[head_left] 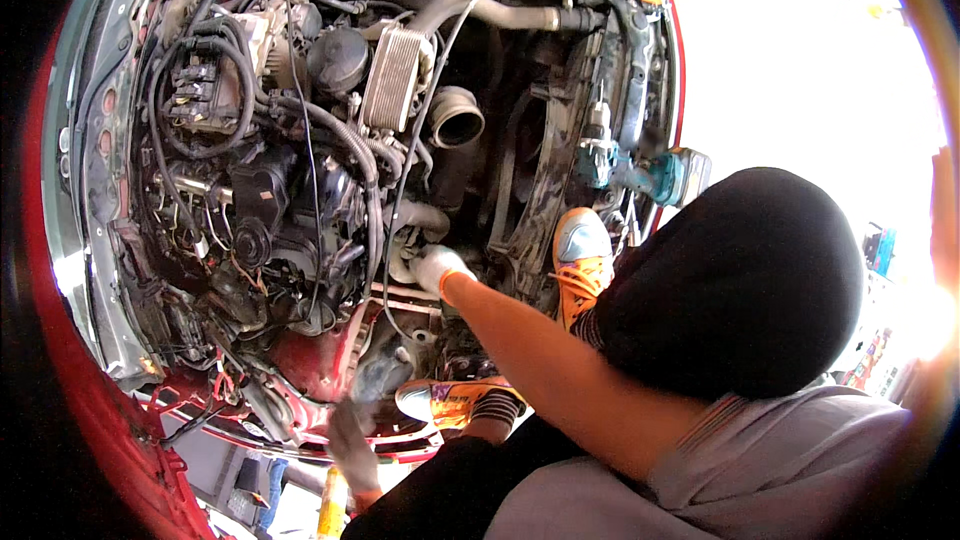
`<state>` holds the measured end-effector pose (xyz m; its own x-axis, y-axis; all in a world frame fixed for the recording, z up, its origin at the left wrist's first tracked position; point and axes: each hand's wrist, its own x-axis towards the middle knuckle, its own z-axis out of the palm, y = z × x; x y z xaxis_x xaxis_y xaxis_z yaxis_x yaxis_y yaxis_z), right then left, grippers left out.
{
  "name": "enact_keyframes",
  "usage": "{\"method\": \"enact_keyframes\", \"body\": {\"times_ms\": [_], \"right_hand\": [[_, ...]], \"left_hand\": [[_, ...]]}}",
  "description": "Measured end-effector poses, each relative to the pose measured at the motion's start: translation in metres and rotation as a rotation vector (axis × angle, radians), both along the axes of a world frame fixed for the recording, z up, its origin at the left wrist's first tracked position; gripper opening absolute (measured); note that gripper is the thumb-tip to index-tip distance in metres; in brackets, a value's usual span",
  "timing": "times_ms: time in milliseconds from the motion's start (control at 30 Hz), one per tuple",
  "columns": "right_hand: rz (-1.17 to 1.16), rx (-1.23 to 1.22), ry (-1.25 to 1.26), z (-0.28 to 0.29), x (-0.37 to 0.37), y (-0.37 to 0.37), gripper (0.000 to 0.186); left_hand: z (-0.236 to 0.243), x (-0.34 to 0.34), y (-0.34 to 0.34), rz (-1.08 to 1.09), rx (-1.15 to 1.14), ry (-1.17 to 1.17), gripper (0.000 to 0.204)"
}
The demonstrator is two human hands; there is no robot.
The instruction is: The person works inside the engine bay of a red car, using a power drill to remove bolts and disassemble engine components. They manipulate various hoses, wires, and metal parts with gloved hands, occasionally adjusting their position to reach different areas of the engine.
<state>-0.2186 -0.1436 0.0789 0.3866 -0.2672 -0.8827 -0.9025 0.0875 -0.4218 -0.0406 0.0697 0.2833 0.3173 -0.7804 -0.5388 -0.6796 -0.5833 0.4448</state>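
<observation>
My right hand (432,267), in a pale glove with an orange cuff, reaches into the engine bay at a metal fitting (402,245) below a bent grey pipe (420,215). Its fingers look curled, but what they grip is hidden. A grey hose (370,180) and thin black cable run beside it. My left hand (352,445), also gloved, is smeared by motion near the red front edge of the bay (310,360), so its fingers cannot be made out.
A teal cordless drill (655,175) lies on the right rail. My orange shoes (580,250) rest in the bay, with my black-clad knee (750,270) rising at right. A finned cooler (395,80), open duct (455,118) and engine (260,210) fill the upper and left areas.
</observation>
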Motion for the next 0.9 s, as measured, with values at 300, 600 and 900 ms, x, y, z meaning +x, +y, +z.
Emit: {"method": "enact_keyframes", "body": {"times_ms": [300, 600, 900], "right_hand": [[-0.315, 0.007, -0.108, 0.024, -0.016, -0.038, 0.051], [-0.458, -0.055, -0.212, 0.023, -0.055, -0.09, 0.049], [-0.506, -0.121, -0.273, 0.041, -0.048, -0.119, 0.047]], "left_hand": [[-0.078, -0.021, -0.068, 0.081, -0.033, 0.06, 0.051], [-0.099, -0.008, -0.176, -0.032, -0.064, 0.023, 0.051], [-0.089, 0.02, -0.223, -0.147, -0.098, -0.042, 0.052]]}}
